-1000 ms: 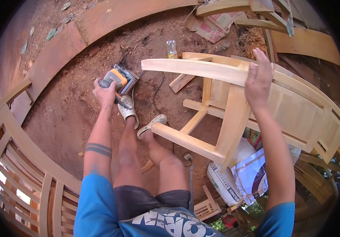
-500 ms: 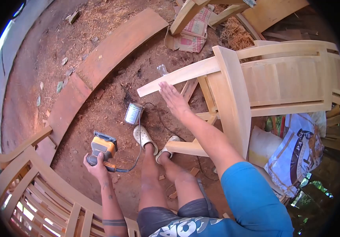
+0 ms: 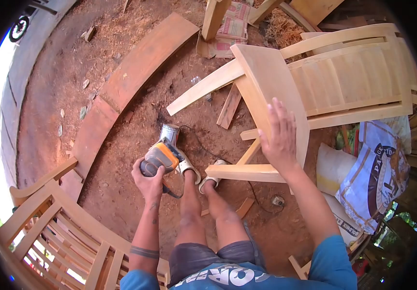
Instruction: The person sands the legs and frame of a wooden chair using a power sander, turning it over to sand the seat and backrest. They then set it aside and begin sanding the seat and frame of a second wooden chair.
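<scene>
My left hand (image 3: 150, 180) is wrapped round a yellow and grey electric sander (image 3: 162, 158), held up in front of my legs. Its cord hangs below the tool. My right hand (image 3: 280, 137), fingers stretched out, is over the edge of the chair's pale wooden seat (image 3: 278, 92); it seems to rest on the wood. The chair lies tipped over, its legs (image 3: 206, 89) pointing left and its panelled back (image 3: 346, 79) reaching right. A can (image 3: 169, 132) stands on the dirt just beyond the sander, partly hidden by it.
Long reddish boards (image 3: 143, 60) lie on the ground to the left. A slatted wooden bench (image 3: 68, 217) is close on my lower left. Printed sacks (image 3: 375, 169) are piled at the right. A cord (image 3: 201, 145) runs across the dirt near my clogs, by a torn carton (image 3: 230, 31).
My right hand has moved from the chair's leg to the seat's edge. The sander in my left hand has swung right and upright, now overlapping the can. The chair appears shifted in view.
</scene>
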A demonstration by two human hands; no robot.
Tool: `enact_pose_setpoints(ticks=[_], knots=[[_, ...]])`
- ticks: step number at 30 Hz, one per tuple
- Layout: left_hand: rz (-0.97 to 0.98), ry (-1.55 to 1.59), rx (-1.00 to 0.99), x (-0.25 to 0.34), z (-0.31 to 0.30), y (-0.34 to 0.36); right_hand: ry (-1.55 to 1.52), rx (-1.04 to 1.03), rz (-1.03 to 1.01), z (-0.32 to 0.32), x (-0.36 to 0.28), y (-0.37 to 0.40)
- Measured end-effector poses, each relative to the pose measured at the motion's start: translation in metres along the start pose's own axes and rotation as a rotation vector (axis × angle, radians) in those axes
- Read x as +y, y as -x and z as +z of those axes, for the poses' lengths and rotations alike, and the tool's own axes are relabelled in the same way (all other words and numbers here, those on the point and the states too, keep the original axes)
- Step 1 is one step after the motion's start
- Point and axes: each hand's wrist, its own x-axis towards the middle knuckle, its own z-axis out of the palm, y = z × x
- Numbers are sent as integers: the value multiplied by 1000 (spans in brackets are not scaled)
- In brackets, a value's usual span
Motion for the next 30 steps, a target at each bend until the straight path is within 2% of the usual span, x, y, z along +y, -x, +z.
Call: enact_pose_setpoints(ticks=[3,6,11,14,26,30], knots=[[172,-7,-15,37,42,1,-378,-52,293,16,14,-5],[383,65,-24,76,81,-6,-495,-13,199,22,12,-31],[790,195,45,127,127,-24,-475,-11,243,36,15,-70],[1002,145,98,144,141,-38,-519,1,238,37,17,-72],[1140,26,161,170,147,-62,-493,-31,252,33,15,-76],[1128,-21,129,169,146,-63,-483,-43,256,31,15,-76]])
